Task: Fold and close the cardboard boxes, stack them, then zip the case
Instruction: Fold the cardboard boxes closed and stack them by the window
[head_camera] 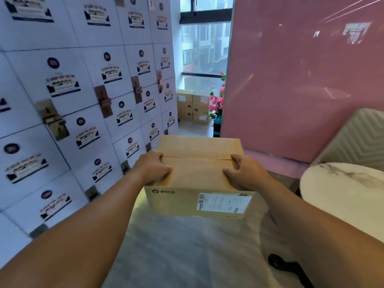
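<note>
Cardboard box [197,169] fills the middle of our view, held out in front of us above a pale marbled floor [187,246]. Its two top flaps are folded down and meet along a thin seam running side to side. The near face carries a printed "PICO" logo on the left and a white shipping label [223,202] on the right.

Our left hand [152,166] grips the box's left top edge, thumb lying across the near flap and fingers curled over the side. Our right hand [245,171] grips the right top edge the same way, thumb on the flap, fingers curled at the end of the seam. Both bare forearms reach in from the lower corners.

To the left stands a wall of white lockers [83,100], each door carrying a dark round sticker and a printed notice too blurred to read, with brown latches between doors. To the right is a glossy pink panel [301,80], and below it the edge of a round white marble-look table [342,190] with a ribbed pale chair back [357,138] behind it.

Straight ahead, well beyond the held box, a stack of closed cardboard boxes [192,109] sits under a window [204,48], just beside pink flowers [217,100]. A black strap [286,267] lies on the floor at lower right.
</note>
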`<control>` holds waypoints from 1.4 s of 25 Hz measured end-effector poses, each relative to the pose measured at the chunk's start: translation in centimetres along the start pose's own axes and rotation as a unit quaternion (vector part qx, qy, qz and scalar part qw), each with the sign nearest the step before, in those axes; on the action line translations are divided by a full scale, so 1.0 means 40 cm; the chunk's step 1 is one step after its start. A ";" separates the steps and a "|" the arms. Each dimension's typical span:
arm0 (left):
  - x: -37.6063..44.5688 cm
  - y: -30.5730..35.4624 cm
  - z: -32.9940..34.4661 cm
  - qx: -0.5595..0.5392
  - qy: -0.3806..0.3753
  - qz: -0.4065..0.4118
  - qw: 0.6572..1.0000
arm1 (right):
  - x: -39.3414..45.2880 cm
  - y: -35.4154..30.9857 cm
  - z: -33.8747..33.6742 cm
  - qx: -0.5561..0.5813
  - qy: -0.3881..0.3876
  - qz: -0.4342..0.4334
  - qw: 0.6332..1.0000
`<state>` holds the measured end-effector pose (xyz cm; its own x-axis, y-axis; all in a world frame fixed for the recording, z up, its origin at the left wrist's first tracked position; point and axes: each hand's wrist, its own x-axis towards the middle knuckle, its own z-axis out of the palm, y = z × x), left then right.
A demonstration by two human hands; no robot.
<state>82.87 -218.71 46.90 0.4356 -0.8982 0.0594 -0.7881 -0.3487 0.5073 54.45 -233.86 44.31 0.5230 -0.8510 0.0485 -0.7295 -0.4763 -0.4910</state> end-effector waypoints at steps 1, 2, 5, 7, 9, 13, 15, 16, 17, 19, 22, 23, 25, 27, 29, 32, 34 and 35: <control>0.089 0.003 0.005 -0.011 0.001 -0.004 1.000 | 0.094 0.014 -0.005 -0.005 0.000 0.002 1.000; 0.161 0.006 0.007 -0.016 0.002 -0.010 1.000 | 0.173 0.024 -0.011 -0.011 -0.001 0.002 1.000; 0.391 0.000 0.017 -0.020 0.015 -0.024 0.999 | 0.418 0.045 -0.021 -0.024 -0.010 -0.002 1.000; 0.550 -0.013 0.027 -0.015 0.022 -0.033 0.999 | 0.587 0.057 -0.010 -0.020 -0.015 0.003 1.000; 0.701 -0.038 0.041 -0.012 0.016 -0.033 0.999 | 0.737 0.070 0.007 -0.017 -0.018 0.013 1.000; 1.078 -0.113 0.062 -0.024 0.014 -0.026 0.999 | 1.110 0.074 0.057 0.004 -0.016 0.035 0.999; 1.287 -0.141 0.058 -0.031 0.009 -0.027 0.999 | 1.313 0.065 0.067 -0.002 -0.002 0.043 0.999; 1.387 -0.147 0.050 -0.038 0.001 -0.029 0.999 | 1.410 0.061 0.066 -0.004 -0.001 0.048 0.999; 1.483 -0.153 0.043 -0.042 -0.008 -0.028 0.999 | 1.500 0.061 0.064 -0.001 -0.004 0.057 0.998; 1.656 -0.155 0.030 -0.040 -0.019 -0.014 0.999 | 1.661 0.067 0.051 0.009 -0.004 0.066 0.998; 1.907 -0.151 0.026 -0.030 -0.027 0.001 0.999 | 1.890 0.095 0.047 0.029 0.003 0.072 0.997; 1.999 -0.149 0.030 -0.024 -0.030 0.002 0.999 | 1.976 0.107 0.047 0.033 0.008 0.072 0.997; 2.184 -0.150 0.052 -0.020 -0.035 0.004 0.999 | 2.151 0.137 0.050 0.041 0.012 0.071 0.997; 2.363 -0.145 0.080 -0.015 -0.026 0.008 1.000 | 2.324 0.177 0.051 0.047 0.016 0.070 0.996; 2.538 -0.129 0.115 -0.012 -0.027 0.012 0.999 | 2.493 0.219 0.048 0.050 0.023 0.076 0.996; 2.821 -0.090 0.147 -0.015 -0.036 -0.003 0.999 | 2.770 0.268 0.018 0.054 0.028 0.103 0.993; 2.997 -0.076 0.154 -0.016 -0.029 -0.012 0.999 | 2.943 0.286 -0.006 0.055 0.030 0.106 0.992; 3.070 -0.072 0.154 -0.017 -0.026 -0.011 0.999 | 3.016 0.291 -0.017 0.056 0.033 0.106 0.992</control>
<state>135.96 -329.66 47.44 0.4287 -0.9035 0.0047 -0.7632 -0.3594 0.5370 108.74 -342.21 45.06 0.3312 -0.9435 -0.0114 -0.7646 -0.2613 -0.5892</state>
